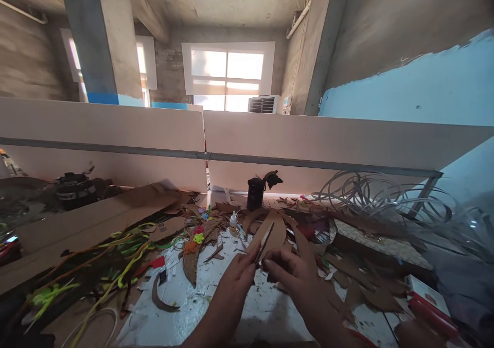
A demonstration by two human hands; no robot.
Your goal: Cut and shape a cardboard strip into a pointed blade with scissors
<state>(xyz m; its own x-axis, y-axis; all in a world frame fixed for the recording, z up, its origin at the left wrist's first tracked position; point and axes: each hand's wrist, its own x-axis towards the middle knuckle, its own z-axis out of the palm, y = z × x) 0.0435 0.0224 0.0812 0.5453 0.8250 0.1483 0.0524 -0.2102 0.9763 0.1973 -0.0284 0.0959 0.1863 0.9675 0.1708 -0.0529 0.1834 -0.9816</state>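
In the head view, my left hand (240, 272) is closed in a pinch on the lower end of a narrow brown cardboard piece (264, 241) with a pale edge. My right hand (288, 270) is close beside it, its fingers curled and the tips near the same end. Whatever those fingers hold, if anything, is too small to make out. Beyond the hands lie broad leaf-shaped cardboard pieces (278, 229). A small white-capped glue bottle (233, 221) stands to their left. Further left is a curved brown piece (190, 266) with colourful flower shapes (198, 237) on it.
A black cup-like container (255, 193) stands at the back against the white partition (347, 142). Coiled clear strips (358, 196) and a patterned box (374, 242) lie right. Cardboard scraps (366, 281) cover the right side; green and yellow cords (131, 265) lie left.
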